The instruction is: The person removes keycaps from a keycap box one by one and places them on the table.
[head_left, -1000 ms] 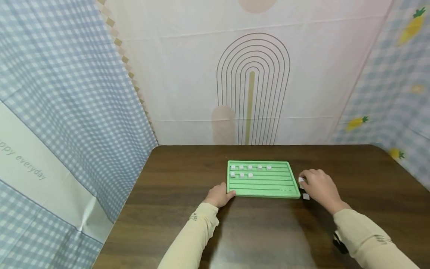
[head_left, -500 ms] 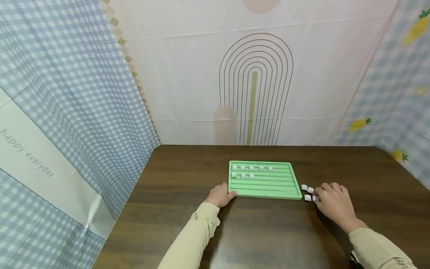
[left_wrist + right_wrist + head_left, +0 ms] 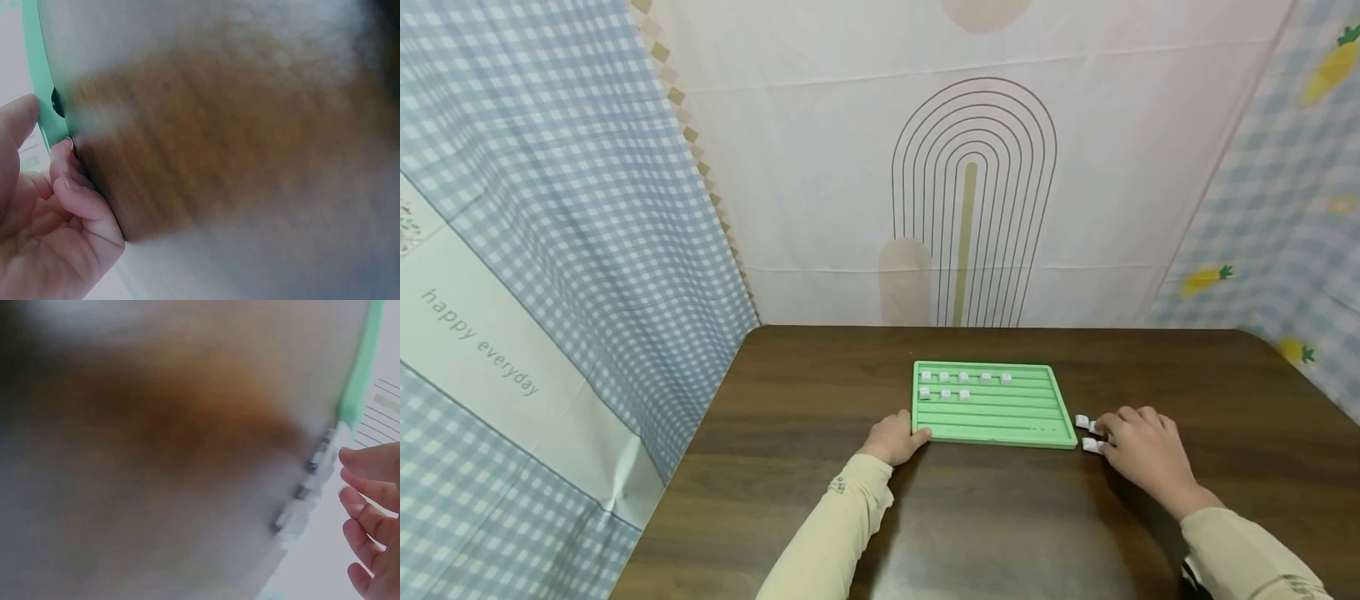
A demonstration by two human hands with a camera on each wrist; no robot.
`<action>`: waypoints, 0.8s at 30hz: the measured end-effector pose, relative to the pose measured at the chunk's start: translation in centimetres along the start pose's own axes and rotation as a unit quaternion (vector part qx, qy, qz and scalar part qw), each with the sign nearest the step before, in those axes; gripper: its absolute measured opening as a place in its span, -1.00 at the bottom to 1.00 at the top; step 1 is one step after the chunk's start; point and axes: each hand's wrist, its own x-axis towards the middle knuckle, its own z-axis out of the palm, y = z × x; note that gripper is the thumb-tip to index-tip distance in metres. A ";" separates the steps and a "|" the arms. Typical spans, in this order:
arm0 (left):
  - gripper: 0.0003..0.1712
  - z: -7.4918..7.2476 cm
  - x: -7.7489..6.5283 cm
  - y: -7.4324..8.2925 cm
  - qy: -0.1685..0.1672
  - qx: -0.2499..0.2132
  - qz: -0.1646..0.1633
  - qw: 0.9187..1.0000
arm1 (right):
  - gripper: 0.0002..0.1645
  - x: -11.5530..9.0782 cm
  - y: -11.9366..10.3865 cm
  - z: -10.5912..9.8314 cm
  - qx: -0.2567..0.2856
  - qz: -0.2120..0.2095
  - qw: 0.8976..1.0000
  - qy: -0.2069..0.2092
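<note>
A shallow green tray with raised ridges lies on the table. Small white keycap-like blocks sit on its two far ridges, toward the left. My left hand grips the tray's near left corner; in the left wrist view the thumb lies over the green rim and the fingers bend against its side. Beside the tray's near right corner is a small cluster of loose white blocks. My right hand is at its right side, fingertips touching the blocks. In the right wrist view, thumb and fingers are relaxed and apart.
The dark brown wooden table reaches back to a pale printed cloth. Blue checked cloth hangs at the left, and a checked cloth with pineapples at the right.
My right hand has moved right, off the blocks next to the tray, to the right end of the cluster, uncovering several blocks. The left hand stays on the tray's corner.
</note>
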 end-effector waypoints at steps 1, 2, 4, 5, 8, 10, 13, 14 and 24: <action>-0.40 0.0 0.0 0.0 0.000 0.000 -0.001 1.000 | -0.79 0.4 -0.2 -0.1 0.007 -0.002 1.000 0.004; -0.40 0.0 0.0 0.0 0.000 -0.001 -0.002 1.000 | -0.78 0.8 -0.5 -0.2 0.011 -0.005 1.000 0.009; -0.40 -0.1 -0.1 0.0 0.001 -0.002 -0.003 1.000 | -0.77 1.8 -1.3 -0.2 0.018 -0.018 1.000 0.015; -0.40 -0.1 -0.1 0.1 0.001 -0.001 -0.003 1.000 | -0.77 2.4 -1.7 -0.1 0.021 -0.025 0.999 0.017; -0.42 -0.2 -0.2 0.2 0.000 0.003 -0.001 1.000 | -0.75 4.1 -3.3 0.6 0.029 -0.046 0.998 0.013; -0.42 -0.2 -0.2 0.2 -0.003 0.005 -0.001 1.000 | -0.75 5.4 -4.6 1.2 0.036 -0.059 0.998 0.010; -0.41 -0.2 -0.1 0.2 -0.007 0.003 -0.004 1.000 | -0.76 7.2 -6.5 2.3 0.051 -0.072 0.996 0.013; -0.41 -0.2 -0.1 0.2 -0.009 0.003 -0.006 1.000 | -0.76 7.7 -7.2 2.7 0.057 -0.075 0.995 0.013; -0.39 -0.2 -0.2 0.4 -0.010 -0.007 -0.017 1.000 | -0.67 10.2 -11.9 5.7 0.082 -0.068 0.994 -0.026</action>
